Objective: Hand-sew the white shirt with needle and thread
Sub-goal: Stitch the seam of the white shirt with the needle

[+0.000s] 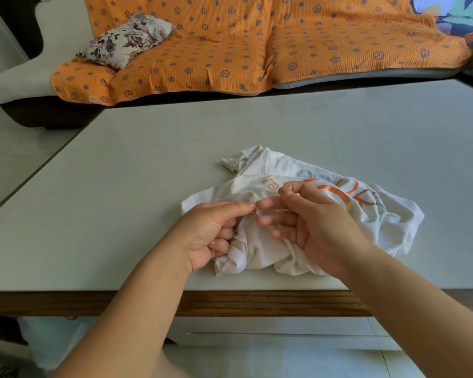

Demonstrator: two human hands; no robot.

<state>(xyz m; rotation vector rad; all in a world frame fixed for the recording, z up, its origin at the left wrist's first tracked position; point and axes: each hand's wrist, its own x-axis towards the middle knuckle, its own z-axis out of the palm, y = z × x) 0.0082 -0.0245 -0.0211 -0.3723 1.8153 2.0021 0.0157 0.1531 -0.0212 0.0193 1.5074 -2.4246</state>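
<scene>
Two hands meet over the white shirt [260, 249], which lies crumpled on the pale table [120, 186] a little right of centre in the lower half of the frame, its orange print turned up.

The step in hand looks like drawing a stitch through. The needle [292, 182] shows as a thin sliver above the pinch of the right hand [311, 216]. A fine thread [245, 223] runs down from where the fingertips meet, across the left hand [213, 233].

To do this well, the pull should follow the line of the seam, steady and without a jerk, until the thread lies snug but does not pucker the cloth. The fabric at the stitch wants holding taut and flat, with the slack thread kept from looping into a knot.

At centre left, the left hand has its fingers curled, and thumb and forefinger seem to pinch a fold of the shirt at the stitching point. Just right of it, the right hand grips the needle between thumb and forefinger, its other three fingers spread loosely towards the left hand. Both forearms reach in from the bottom edge.
</scene>
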